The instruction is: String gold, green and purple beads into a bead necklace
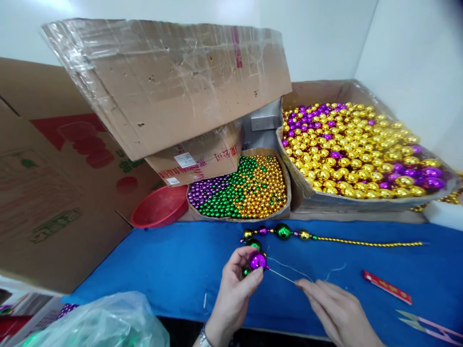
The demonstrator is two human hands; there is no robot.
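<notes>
My left hand [237, 282] pinches a shiny purple bead [257, 260] at the end of a bead string [285, 233] that lies on the blue cloth [173, 270]. The string carries green, purple and gold beads and runs right into a thin gold strand [369, 242]. My right hand [336, 311] pinches the back end of a thin needle [284, 276], whose tip points at the purple bead. A fine white thread [289, 267] loops between the two hands.
A small box of purple, green and gold beads [240, 190] and a big box of gold and purple balls [356, 149] stand behind the cloth. Also here are a red bowl [159, 207], tilted cardboard boxes [170, 82], a clear plastic bag [104, 323], a red strip [387, 287] and pink snips [430, 326].
</notes>
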